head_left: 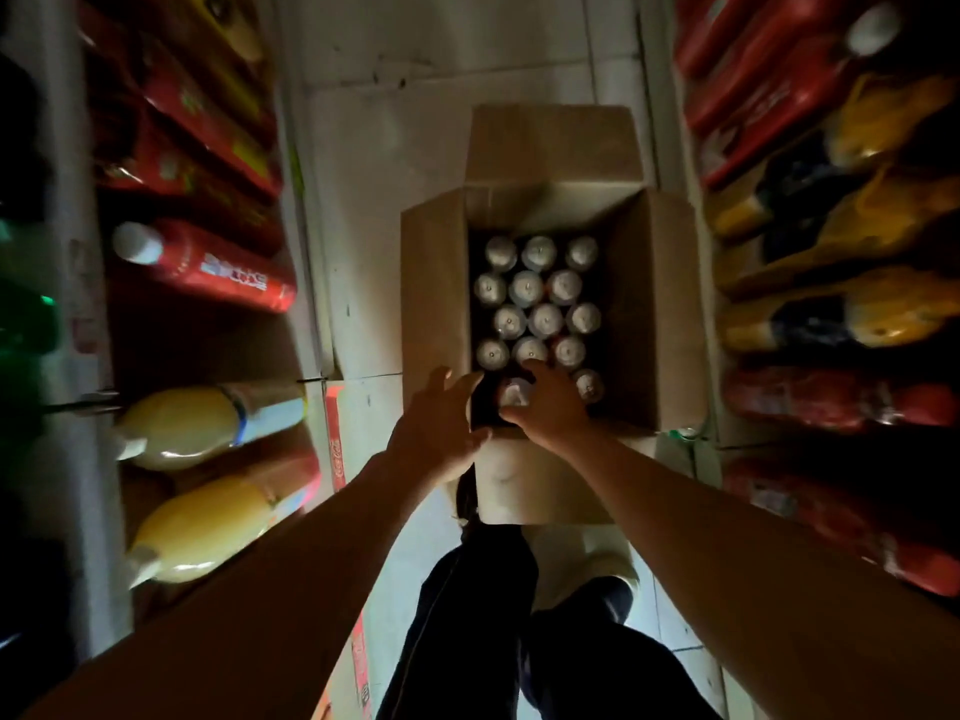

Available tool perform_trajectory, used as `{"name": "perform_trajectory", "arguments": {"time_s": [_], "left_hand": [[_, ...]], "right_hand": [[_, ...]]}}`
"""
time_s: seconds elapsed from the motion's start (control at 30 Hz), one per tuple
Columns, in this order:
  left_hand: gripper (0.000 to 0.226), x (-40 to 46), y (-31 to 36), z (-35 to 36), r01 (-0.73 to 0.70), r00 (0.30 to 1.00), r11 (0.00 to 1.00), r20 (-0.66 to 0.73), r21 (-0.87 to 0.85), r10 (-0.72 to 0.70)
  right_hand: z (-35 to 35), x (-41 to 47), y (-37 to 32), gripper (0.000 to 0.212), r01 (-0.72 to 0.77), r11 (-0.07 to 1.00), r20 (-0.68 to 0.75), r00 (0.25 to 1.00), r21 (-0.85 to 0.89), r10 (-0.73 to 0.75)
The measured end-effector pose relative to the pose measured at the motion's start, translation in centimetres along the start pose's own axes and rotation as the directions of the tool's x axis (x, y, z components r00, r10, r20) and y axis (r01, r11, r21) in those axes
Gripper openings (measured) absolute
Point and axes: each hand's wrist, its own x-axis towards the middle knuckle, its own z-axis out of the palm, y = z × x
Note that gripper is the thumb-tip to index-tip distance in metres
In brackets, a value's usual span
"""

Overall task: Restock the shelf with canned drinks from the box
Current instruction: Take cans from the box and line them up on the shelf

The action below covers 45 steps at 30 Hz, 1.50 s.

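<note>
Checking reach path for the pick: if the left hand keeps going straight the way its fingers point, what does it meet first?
Probably the dark can with a silver top in the open brown cardboard box, which the right hand already grips. The left hand, fingers open, points at its side. Depth is unclear; it may already touch.

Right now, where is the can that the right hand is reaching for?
The can stands in the near row of the open box on the floor, under the right hand, with the left hand beside it.
</note>
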Motion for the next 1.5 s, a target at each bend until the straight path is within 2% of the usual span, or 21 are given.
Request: {"name": "perform_trajectory", "arguments": {"time_s": [0.07, 0.23, 0.3, 0.4, 0.47, 0.53, 0.6, 0.73, 0.83, 0.9, 0.93, 0.97, 1.03, 1.17, 1.23, 1.33, 1.37, 1.4, 1.47, 1.5], "left_hand": [[0.074, 1.6, -1.2, 1.3, -0.003, 1.0, 1.0, 0.022, -0.02, 0.004], [0.072, 2.6, -2.4, 2.5, -0.048, 0.998, 0.995, -0.047, -0.093, 0.044], [0.074, 2.6, -2.5, 2.4, -0.066, 0.996, 0.991, -0.067, -0.112, 0.059], [0.079, 2.6, -1.8, 1.6, -0.09, 0.995, 0.986, -0.059, -0.14, 0.082], [0.087, 2.2, -0.5, 0.6, -0.17, 0.985, 0.966, -0.06, -0.196, 0.161], [0.098, 1.5, 1.5, -0.5, -0.288, 0.958, 0.926, -0.088, -0.243, 0.274], [0.098, -0.2, 4.9, -2.4, -0.382, 0.923, 0.885, -0.066, -0.265, 0.379], [0.055, -5.4, 12.8, -7.0, -0.512, 0.854, 0.825, -0.042, -0.238, 0.518], [0.046, -11.9, 19.7, -11.3, -0.59, 0.799, 0.755, -0.072, -0.288, 0.597], [0.046, -17.1, 24.1, -14.1, -0.586, 0.788, 0.71, -0.069, -0.39, 0.612], [0.051, -20.2, 26.7, -15.7, -0.578, 0.78, 0.679, -0.062, -0.453, 0.622], [0.058, -22.4, 28.3, -16.8, -0.571, 0.769, 0.635, -0.069, -0.521, 0.635], [0.076, -27.7, 32.0, -18.8, -0.57, 0.737, 0.56, -0.074, -0.601, 0.671], [0.102, -38.3, 39.1, -20.1, -0.638, 0.634, 0.502, -0.028, -0.584, 0.773], [0.102, -42.4, 42.3, -19.5, -0.667, 0.57, 0.478, 0.023, -0.572, 0.822], [0.096, -47.8, 47.4, -17.7, -0.729, 0.439, 0.411, 0.086, -0.548, 0.894], [0.095, -49.0, 48.0, -17.2, -0.739, 0.421, 0.406, 0.102, -0.537, 0.901], [0.095, -50.9, 50.4, -16.5, -0.774, 0.353, 0.364, 0.125, -0.518, 0.927], [0.088, -51.9, 52.4, -15.6, -0.826, 0.304, 0.311, 0.092, -0.469, 0.948], [0.082, -52.9, 53.9, -15.1, -0.874, 0.259, 0.265, 0.071, -0.408, 0.963]], "right_hand": [[2.3, 2.4, 0.5, 0.077, 0.003, 0.999, 0.002, 1.0, -0.037, -0.002], [4.9, 4.7, 1.1, 0.046, 0.042, 0.992, -0.033, 0.998, -0.119, -0.046], [4.4, 4.6, 0.9, 0.04, 0.022, 0.997, -0.044, 0.999, -0.079, -0.026], [1.3, 2.4, 0.0, 0.024, -0.087, 0.978, -0.106, 0.988, 0.188, 0.109], [-2.2, -0.5, -1.2, 0.019, -0.159, 0.886, -0.082, 0.973, 0.435, 0.215], [-6.5, -4.3, -2.2, 0.022, -0.181, 0.771, -0.013, 0.971, 0.611, 0.238], [-11.0, -8.7, -3.0, 0.019, -0.135, 0.735, -0.002, 0.983, 0.665, 0.183], [-19.3, -18.4, -4.7, 0.018, -0.042, 0.734, -0.063, 0.991, 0.677, 0.115], [-25.7, -27.2, -5.7, 0.038, 0.11, 0.697, -0.203, 0.978, 0.708, 0.053], [-29.3, -33.9, -6.4, 0.025, 0.231, 0.646, -0.291, 0.956, 0.727, -0.014], [-31.1, -37.7, -6.8, 0.025, 0.314, 0.616, -0.359, 0.932, 0.722, -0.054], [-32.1, -40.2, -7.1, 0.035, 0.388, 0.598, -0.417, 0.904, 0.701, -0.097], [-34.2, -46.4, -7.3, 0.047, 0.49, 0.616, -0.541, 0.832, 0.617, -0.119], [-37.0, -58.8, -7.2, 0.056, 0.621, 0.547, -0.702, 0.707, 0.561, -0.083], [-37.8, -64.5, -6.2, 0.056, 0.649, 0.536, -0.761, 0.648, 0.54, -0.017], [-39.1, -72.0, -3.8, 0.042, 0.657, 0.575, -0.838, 0.537, 0.487, 0.097], [-39.1, -73.2, -3.3, 0.037, 0.649, 0.585, -0.842, 0.527, 0.487, 0.117], [-39.8, -76.1, -2.2, 0.034, 0.653, 0.598, -0.866, 0.474, 0.465, 0.156], [-40.4, -78.5, -1.3, 0.033, 0.634, 0.587, -0.852, 0.477, 0.504, 0.216], [-40.9, -79.9, -0.5, 0.033, 0.638, 0.58, -0.857, 0.446, 0.507, 0.258]]}}
